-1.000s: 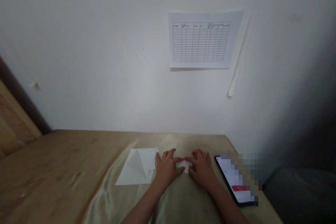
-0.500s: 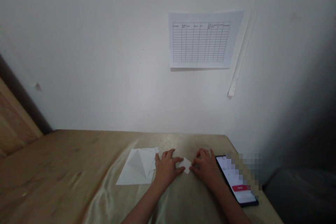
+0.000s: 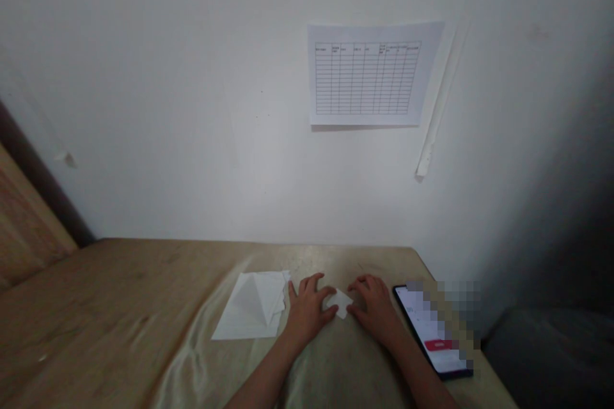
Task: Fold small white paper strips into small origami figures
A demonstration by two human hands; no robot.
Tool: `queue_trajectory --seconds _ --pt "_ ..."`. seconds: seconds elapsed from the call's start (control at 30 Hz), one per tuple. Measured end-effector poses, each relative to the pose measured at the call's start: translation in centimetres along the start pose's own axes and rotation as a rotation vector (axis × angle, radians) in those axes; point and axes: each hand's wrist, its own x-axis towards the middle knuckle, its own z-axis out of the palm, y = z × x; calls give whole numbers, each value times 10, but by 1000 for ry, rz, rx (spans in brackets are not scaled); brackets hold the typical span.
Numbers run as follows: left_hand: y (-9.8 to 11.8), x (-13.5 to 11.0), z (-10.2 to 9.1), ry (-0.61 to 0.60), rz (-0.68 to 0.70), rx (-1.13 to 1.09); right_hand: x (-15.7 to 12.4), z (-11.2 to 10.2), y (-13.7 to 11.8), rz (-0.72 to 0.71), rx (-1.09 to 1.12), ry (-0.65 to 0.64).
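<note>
Two hands rest palm-down on the table [image 3: 119, 307], one at each side of a small folded paper [image 3: 339, 301]. The left hand [image 3: 307, 312] lies open with its fingers spread, thumb and forefinger touching the paper's left edge. The right hand [image 3: 377, 310] is likewise open, its fingertips on the right edge. Neither hand encloses the paper, which lies flat between them. A stack of white sheets [image 3: 249, 310] lies just beside the left hand, and a lit phone [image 3: 432, 332] just beside the right.
</note>
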Motion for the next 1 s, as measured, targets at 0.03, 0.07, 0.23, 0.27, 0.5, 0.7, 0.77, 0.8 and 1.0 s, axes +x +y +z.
queue_trajectory --seconds 0.03,0.07,0.23,0.27,0.5,0.7,0.77,0.8,1.0 --pt "0 0 0 -2 2 3 0 2 0 -20 4 -14" --pt "0 0 1 -2 5 5 0 4 1 -37 5 -31" --pt "-2 1 4 -9 11 24 -2 10 0 -49 -43 -85" --pt "-2 1 4 -12 11 31 -2 11 -1 -48 -54 -88" --pt "2 0 -3 41 52 70 0 7 -7 -39 -117 -76" --pt "6 -3 -11 68 62 55 2 2 -11 -29 -142 -46" --pt "7 -3 -12 77 57 32 2 -1 -12 -25 -152 -40" --pt "7 -3 -12 80 49 20 1 -2 -13 -21 -158 -39" --pt "7 -1 -14 89 20 -24 2 -10 -18 22 -197 -59"
